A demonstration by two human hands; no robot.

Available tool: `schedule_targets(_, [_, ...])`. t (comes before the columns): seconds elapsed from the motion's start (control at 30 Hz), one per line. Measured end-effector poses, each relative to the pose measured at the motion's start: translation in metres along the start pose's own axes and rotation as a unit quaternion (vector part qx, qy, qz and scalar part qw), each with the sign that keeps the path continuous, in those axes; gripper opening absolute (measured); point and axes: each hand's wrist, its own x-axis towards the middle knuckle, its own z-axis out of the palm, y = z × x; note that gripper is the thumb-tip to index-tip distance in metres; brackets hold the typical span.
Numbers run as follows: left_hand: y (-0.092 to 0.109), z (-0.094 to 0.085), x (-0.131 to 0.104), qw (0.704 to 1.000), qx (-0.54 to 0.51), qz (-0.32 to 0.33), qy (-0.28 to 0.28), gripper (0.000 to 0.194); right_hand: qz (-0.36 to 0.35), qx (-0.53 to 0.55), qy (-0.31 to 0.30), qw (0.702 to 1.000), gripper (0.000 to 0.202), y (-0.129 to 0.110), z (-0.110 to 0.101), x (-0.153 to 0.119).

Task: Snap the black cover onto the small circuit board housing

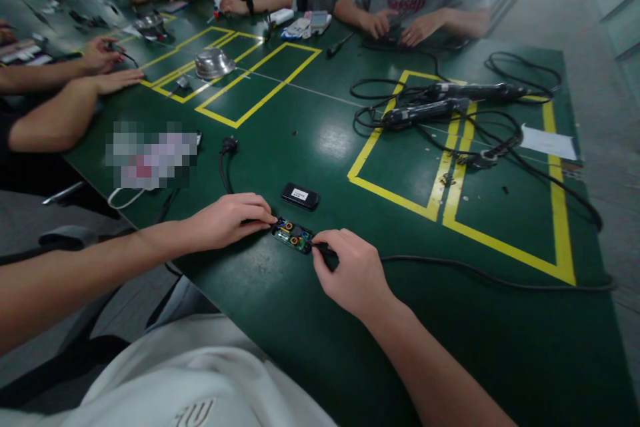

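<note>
In front of me lies a small open black housing (284, 237) with a green circuit board, copper coils and coloured wires inside. My left hand (233, 220) pinches its left end, fingers closed; the exact contact point is partly hidden. At the opposite end, my right hand (353, 267) grips a black cable (325, 250) between thumb and fingers, right where it meets the housing. Just beyond sits a loose black cover (301, 196) with a white label. A power plug (230, 145) lies farther off, its cord passing behind my left hand.
Two corded electric screwdrivers (425, 112) lie at the right among looped cables, with small screws (447, 180) and a paper slip (547, 142) nearby. A metal bowl (214, 64) stands at the back left. Other people's hands (423, 28) rest around the green table (320, 320).
</note>
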Motion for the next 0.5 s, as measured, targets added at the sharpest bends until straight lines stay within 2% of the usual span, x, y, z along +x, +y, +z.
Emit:
schedule_targets(0.2, [0.001, -0.003, 0.002, 0.996, 0.087, 0.014, -0.032, 0.030, -0.010, -0.004, -0.022, 1.000, 0.017, -0.003, -0.002, 0.004])
schedule_targets(0.5, [0.008, -0.021, 0.021, 0.986, 0.148, 0.019, -0.080, 0.026, -0.005, -0.056, 0.018, 0.998, 0.013, -0.001, 0.008, 0.002])
